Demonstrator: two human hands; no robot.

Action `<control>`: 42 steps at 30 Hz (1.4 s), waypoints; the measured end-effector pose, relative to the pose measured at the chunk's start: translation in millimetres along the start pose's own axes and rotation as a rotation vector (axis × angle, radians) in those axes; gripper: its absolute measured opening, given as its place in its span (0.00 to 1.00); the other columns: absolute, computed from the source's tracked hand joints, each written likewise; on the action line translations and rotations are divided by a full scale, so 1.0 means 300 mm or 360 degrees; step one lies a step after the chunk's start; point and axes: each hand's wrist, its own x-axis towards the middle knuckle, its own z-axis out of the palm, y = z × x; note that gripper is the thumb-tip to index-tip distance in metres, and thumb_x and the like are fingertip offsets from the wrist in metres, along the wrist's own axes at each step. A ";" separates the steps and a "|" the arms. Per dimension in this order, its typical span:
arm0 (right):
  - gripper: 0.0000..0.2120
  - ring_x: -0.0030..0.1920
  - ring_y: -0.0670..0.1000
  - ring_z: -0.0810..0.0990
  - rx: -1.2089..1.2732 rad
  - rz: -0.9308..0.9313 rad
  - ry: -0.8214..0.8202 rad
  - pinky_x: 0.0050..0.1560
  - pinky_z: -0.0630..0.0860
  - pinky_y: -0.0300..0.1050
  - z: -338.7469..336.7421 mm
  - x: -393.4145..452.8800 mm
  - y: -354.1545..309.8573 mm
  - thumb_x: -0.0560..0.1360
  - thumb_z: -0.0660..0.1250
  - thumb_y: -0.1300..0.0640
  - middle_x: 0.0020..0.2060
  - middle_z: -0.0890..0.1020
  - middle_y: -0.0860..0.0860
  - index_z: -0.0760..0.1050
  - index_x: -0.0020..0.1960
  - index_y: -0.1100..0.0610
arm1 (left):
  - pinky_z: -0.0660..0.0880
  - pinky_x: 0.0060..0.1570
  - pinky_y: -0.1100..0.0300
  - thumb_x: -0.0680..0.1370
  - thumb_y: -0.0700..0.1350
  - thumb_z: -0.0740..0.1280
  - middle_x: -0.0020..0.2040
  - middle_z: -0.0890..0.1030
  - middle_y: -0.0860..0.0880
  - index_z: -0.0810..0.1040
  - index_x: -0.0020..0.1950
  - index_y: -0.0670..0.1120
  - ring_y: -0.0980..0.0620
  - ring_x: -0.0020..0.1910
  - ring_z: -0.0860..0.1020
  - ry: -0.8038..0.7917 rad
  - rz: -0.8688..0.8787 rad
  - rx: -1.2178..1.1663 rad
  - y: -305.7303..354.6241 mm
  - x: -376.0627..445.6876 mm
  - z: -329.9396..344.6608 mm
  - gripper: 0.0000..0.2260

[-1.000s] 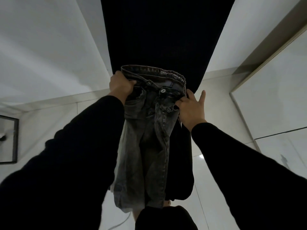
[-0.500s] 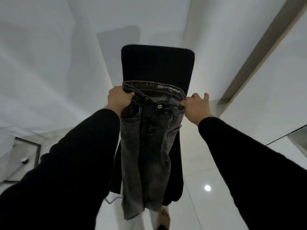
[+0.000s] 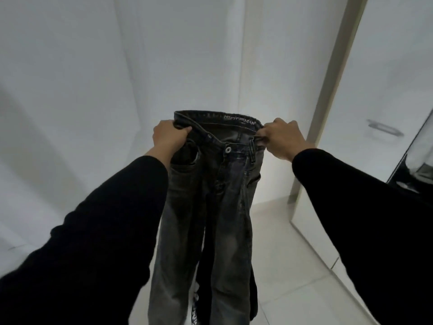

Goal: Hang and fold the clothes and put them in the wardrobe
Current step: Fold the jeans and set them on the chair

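- At the waistband, the fingers [image 3: 181, 132] of the left hand [image 3: 169, 136] curl over its left corner and grip the denim; the thumb side is hidden by the cloth.
- At the opposite corner, the fingers [image 3: 266, 139] of the right hand [image 3: 282, 138] pinch the waistband by a belt loop, knuckles up.
- Between the two sets of fingers, the jeans [image 3: 210, 207] hang front side toward the camera, dark grey and faded, the waistband stretched level, with the metal button [image 3: 228, 149] closed just below it.
- Below the fingers, both legs drop straight down in the air and run out of the bottom of the view; a darker cloth [image 3: 253, 299] shows behind them, what it is I cannot tell.
- Back from the fingers toward the camera, black sleeves [image 3: 112, 219] cover both arms to the wrist.
- Beyond the fingers stands a plain white wall [image 3: 93, 78].
- Right of the right hand's fingers stands a white wardrobe door [image 3: 386, 90] with a grey handle [image 3: 384, 129].
- Under everything lies a pale tiled floor [image 3: 293, 266].
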 end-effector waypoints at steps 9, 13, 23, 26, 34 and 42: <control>0.13 0.64 0.53 0.66 0.0248 0.0014 0.0538 0.64 0.58 0.56 -0.402 0.084 -0.030 0.75 0.58 0.60 0.53 0.78 0.48 0.77 0.54 0.50 | 0.76 0.42 0.58 0.73 0.53 0.70 0.39 0.81 0.49 0.81 0.41 0.46 0.49 0.43 0.79 -0.0062 0.0467 -0.0528 0.447 -0.075 -0.076 0.10; 0.11 0.61 0.54 0.68 0.0341 0.0089 0.0687 0.62 0.59 0.57 -0.473 0.089 -0.010 0.76 0.58 0.58 0.52 0.78 0.49 0.76 0.53 0.50 | 0.73 0.40 0.58 0.76 0.51 0.66 0.35 0.77 0.50 0.76 0.36 0.46 0.48 0.40 0.76 -0.0255 0.0531 -0.0718 0.573 -0.115 -0.041 0.12; 0.13 0.62 0.54 0.68 0.0381 0.0313 0.0847 0.60 0.59 0.57 -0.499 0.107 0.051 0.77 0.58 0.59 0.52 0.79 0.49 0.77 0.56 0.51 | 0.76 0.58 0.52 0.78 0.60 0.59 0.55 0.81 0.42 0.79 0.58 0.41 0.44 0.57 0.80 -0.0839 0.0749 -0.0896 0.600 -0.140 -0.005 0.24; 0.12 0.62 0.54 0.68 0.0428 0.0348 0.0841 0.60 0.59 0.57 -0.495 0.115 0.062 0.79 0.58 0.55 0.54 0.79 0.48 0.78 0.57 0.50 | 0.78 0.54 0.53 0.79 0.49 0.64 0.52 0.80 0.40 0.77 0.57 0.39 0.43 0.53 0.80 -0.0715 0.0836 -0.0922 0.601 -0.137 0.014 0.14; 0.35 0.71 0.54 0.59 0.0688 0.0605 0.1388 0.68 0.59 0.60 -0.423 0.092 0.105 0.68 0.68 0.36 0.70 0.63 0.52 0.63 0.70 0.47 | 0.79 0.51 0.52 0.81 0.46 0.60 0.51 0.81 0.44 0.78 0.57 0.43 0.46 0.50 0.81 -0.0234 0.0585 -0.1187 0.674 -0.088 0.022 0.10; 0.57 0.74 0.58 0.61 0.2257 0.0619 0.0604 0.72 0.60 0.59 -0.281 0.000 0.205 0.64 0.75 0.39 0.76 0.57 0.54 0.38 0.77 0.46 | 0.78 0.53 0.52 0.81 0.46 0.60 0.49 0.81 0.46 0.78 0.53 0.45 0.46 0.52 0.80 -0.0085 0.0600 -0.1410 0.743 -0.001 -0.087 0.09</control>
